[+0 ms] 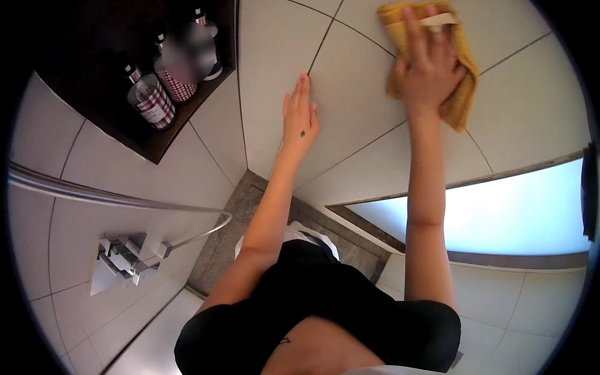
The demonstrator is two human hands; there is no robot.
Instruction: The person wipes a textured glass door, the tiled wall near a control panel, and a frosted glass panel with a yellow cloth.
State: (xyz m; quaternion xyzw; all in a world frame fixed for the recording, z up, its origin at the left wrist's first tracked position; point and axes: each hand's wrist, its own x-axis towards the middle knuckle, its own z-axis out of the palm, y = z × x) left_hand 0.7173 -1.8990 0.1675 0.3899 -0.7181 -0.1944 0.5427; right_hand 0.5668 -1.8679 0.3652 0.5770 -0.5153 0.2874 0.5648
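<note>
High on the right, my right hand (428,78) presses a folded yellow cloth (465,94) against the pale tiled wall (359,106). Its fingers are spread over the cloth, which sticks out on both sides of the palm. A small white tag or strip shows near the fingertips. My left hand (301,122) is stretched out against the same wall, left of the cloth. Its fingers are straight and it holds nothing.
A dark recessed shelf (159,140) at the upper left holds several pump bottles (152,102). Below it are a chrome shower mixer (125,259) and a curved metal hose (144,205). A bright frosted window (500,209) lies at the right. Grey stone floor (215,244) shows beneath my arms.
</note>
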